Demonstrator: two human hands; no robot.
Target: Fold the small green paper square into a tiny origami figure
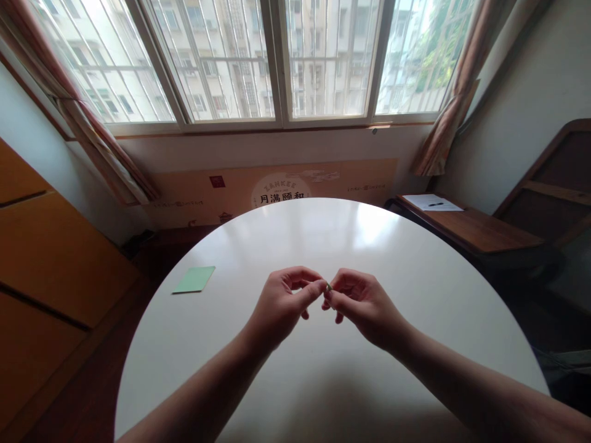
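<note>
Above the middle of the white table, my left hand (292, 298) and my right hand (360, 298) meet at the fingertips. Both are closed in a pinch around a tiny greenish-grey piece (328, 287). Most of it is hidden by the fingers, and it is too small for me to tell its kind. A green square paper pad (194, 280), like sticky notes, lies flat on the table to the left, apart from both hands.
The round white table (323, 381) fills the foreground. To the right, a wooden surface (494, 227) holds a paper sheet (427, 203) with a dark pen on it. An orange-brown cabinet (50, 258) stands at the left. Barred windows and curtains are behind.
</note>
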